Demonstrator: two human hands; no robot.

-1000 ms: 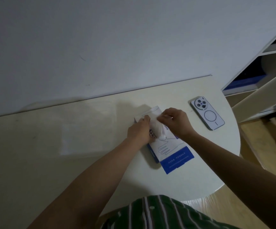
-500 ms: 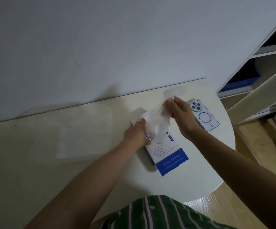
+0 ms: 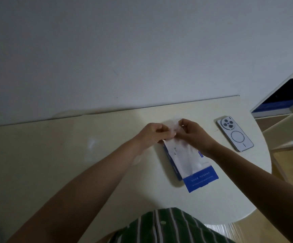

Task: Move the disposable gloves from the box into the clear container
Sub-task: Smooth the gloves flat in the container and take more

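**Item 1, thin translucent plastic disposable glove** (image 3: 172,127). One piece, out of the box at its upper end. It is held above the far end of the box, and its lower part trails down over the white panel.

**Item 2, flat blue-and-white cardboard box** (image 3: 197,179). It lies on the cream round-edged table (image 3: 230,193), near the middle, with no hand on it.

**Item 3, clear container** (image 3: 91,144). It sits on the table left of the box, well apart from it. Only a faint glint shows, so its outline and contents cannot be told.

**Item 4, left hand** (image 3: 151,135). Fingers are curled, pinching the left edge of the glove.

**Item 5, right hand** (image 3: 194,134). Fingers are curled, pinching the right edge of the glove.

**Item 6, white smartphone** (image 3: 235,134). It lies face down, right of the hands and clear of them.

**Step in hand:** probably drawing one glove free and separating or spreading it.

**Next move:** likely lifting the tail clear of the box, then carrying the glove left to the container. The film is light and may cling or drag others out.

**Change:** half a second ago the right hand alone held the glove up while the left pressed on the box. Now the left has come off the box and joined the grip.
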